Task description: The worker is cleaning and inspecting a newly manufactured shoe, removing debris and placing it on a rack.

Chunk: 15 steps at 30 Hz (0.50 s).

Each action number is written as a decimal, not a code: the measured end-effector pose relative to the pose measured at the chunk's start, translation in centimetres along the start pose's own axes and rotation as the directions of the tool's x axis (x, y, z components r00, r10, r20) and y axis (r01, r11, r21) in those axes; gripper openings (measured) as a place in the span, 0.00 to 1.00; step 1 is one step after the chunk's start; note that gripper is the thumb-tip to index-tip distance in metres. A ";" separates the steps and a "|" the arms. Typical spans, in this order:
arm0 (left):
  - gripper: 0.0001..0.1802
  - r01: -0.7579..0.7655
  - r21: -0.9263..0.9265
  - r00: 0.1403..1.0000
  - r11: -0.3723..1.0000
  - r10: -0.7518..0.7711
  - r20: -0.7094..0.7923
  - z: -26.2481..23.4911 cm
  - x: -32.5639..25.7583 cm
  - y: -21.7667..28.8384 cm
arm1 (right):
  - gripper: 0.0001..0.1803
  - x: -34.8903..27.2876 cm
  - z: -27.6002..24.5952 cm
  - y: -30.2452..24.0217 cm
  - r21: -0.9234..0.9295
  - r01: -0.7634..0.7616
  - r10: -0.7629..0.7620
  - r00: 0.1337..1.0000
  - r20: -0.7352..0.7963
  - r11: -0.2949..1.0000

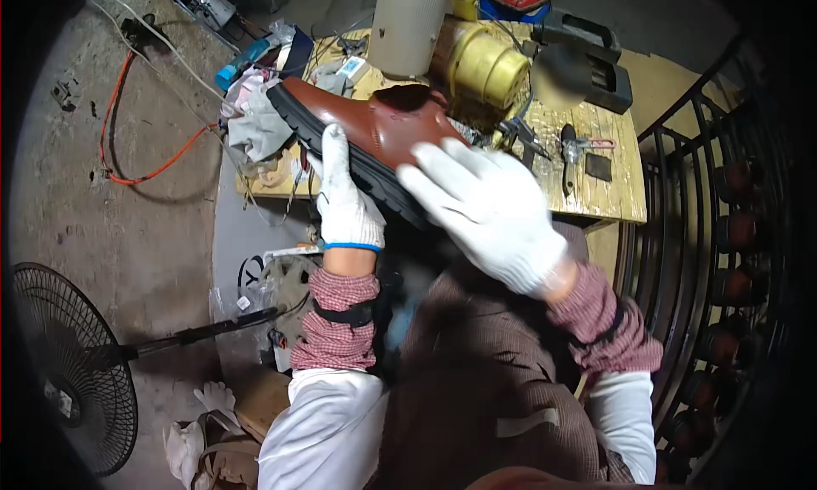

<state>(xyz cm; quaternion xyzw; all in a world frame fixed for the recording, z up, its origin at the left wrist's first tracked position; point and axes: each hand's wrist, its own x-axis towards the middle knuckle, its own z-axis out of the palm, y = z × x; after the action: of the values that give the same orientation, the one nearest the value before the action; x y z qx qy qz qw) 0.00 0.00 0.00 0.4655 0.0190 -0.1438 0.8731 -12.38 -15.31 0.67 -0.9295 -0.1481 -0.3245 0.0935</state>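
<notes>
A brown leather boot (397, 132) with a thick black lugged sole is held tilted in front of me, its toe toward the upper left. Gripping it by the sole is my left hand (347, 202), in a white knit glove, thumb along the sole's edge. My right hand (489, 205), gloved the same way, lies over the heel end with fingers stretched out and slightly blurred. It covers that part of the boot, so I cannot tell how firmly it touches.
Behind the boot stands a wooden workbench (625, 183) with pliers (523, 137), a black-handled tool (568, 160), a yellow machine part (489, 64) and a grey column (408, 22). A black metal rack (672, 209) with several brown shoes is at right. A fan (72, 362) stands at lower left.
</notes>
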 end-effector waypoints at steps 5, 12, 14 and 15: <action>0.48 0.006 0.215 1.000 0.977 -0.001 -0.026 -3.6 -1.5 -1.7 | 0.09 0.7 -0.7 -3.0 0.041 0.128 -0.128 0.809 0.573 0.991; 0.39 0.205 -0.024 0.976 0.978 -0.203 0.085 -2.1 -5.7 -2.4 | 0.33 -15.3 -7.7 -0.6 0.317 -0.425 0.274 0.864 0.423 0.848; 0.41 0.388 -0.001 0.916 0.922 -0.385 0.108 -0.6 -7.5 -4.4 | 0.36 -15.4 -9.9 -1.3 0.347 -0.512 0.426 0.855 0.296 0.785; 0.43 0.500 0.045 0.859 0.865 -0.502 0.098 0.9 -8.5 -5.0 | 0.36 -14.9 -10.5 -1.3 0.337 -0.503 0.445 0.863 0.238 0.796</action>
<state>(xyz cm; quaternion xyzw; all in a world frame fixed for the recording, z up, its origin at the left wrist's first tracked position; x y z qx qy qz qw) -9.57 -1.36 -2.16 0.4440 0.0913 -0.3905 0.8013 -29.94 -20.08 -0.51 -0.9206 0.0222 -0.1857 0.3427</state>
